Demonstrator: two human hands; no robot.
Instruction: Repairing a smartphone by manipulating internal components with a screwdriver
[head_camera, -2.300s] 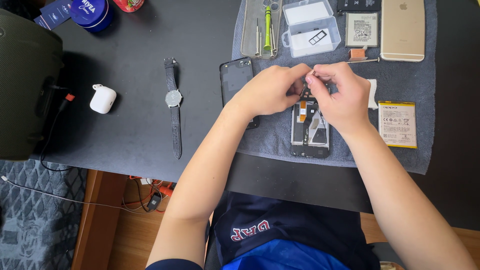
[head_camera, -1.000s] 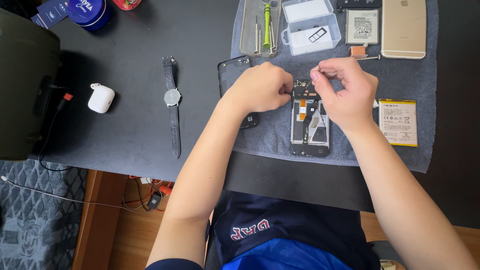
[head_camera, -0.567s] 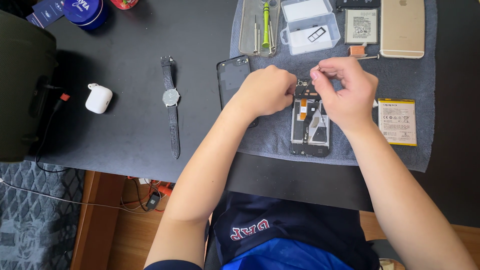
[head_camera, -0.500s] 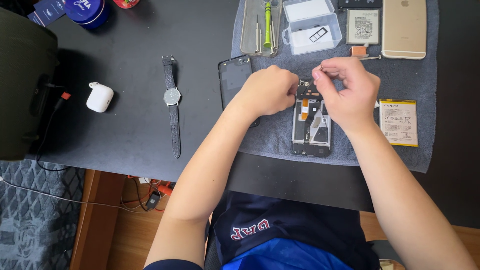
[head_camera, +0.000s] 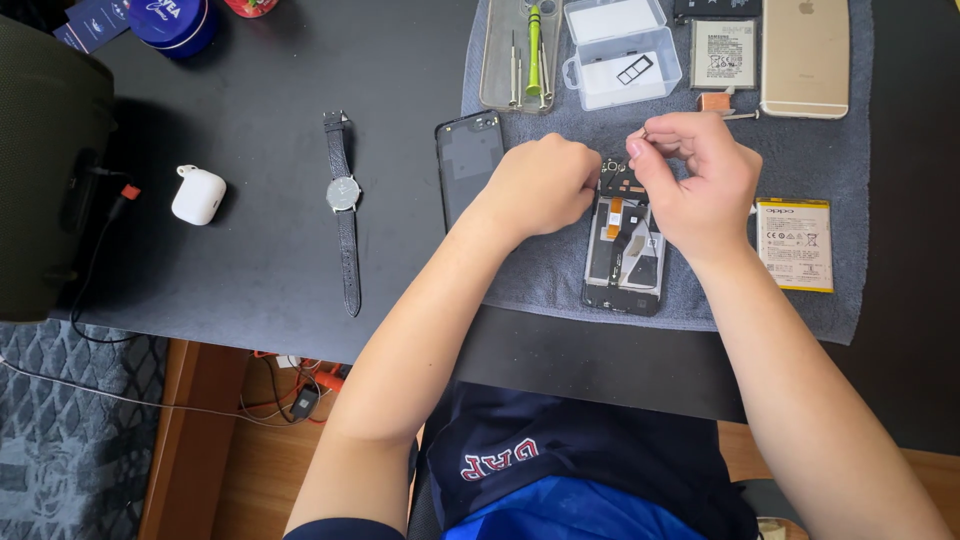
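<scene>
The opened phone (head_camera: 624, 255), back cover off with its dark inner boards and an orange strip exposed, lies on the grey cloth (head_camera: 810, 170) at the desk's near edge, its lower half now more uncovered than a moment ago as both hands have drawn up to its top end. The left hand (head_camera: 540, 185) is curled into a loose fist beside the phone's top corner, and whether it grips anything cannot be told; the right hand (head_camera: 695, 180) pinches a thin tool just above that end. Outward lie a black back cover (head_camera: 468, 160), a yellow-edged battery (head_camera: 795, 245), a clear parts box (head_camera: 620, 40) and a wristwatch (head_camera: 343, 200).
</scene>
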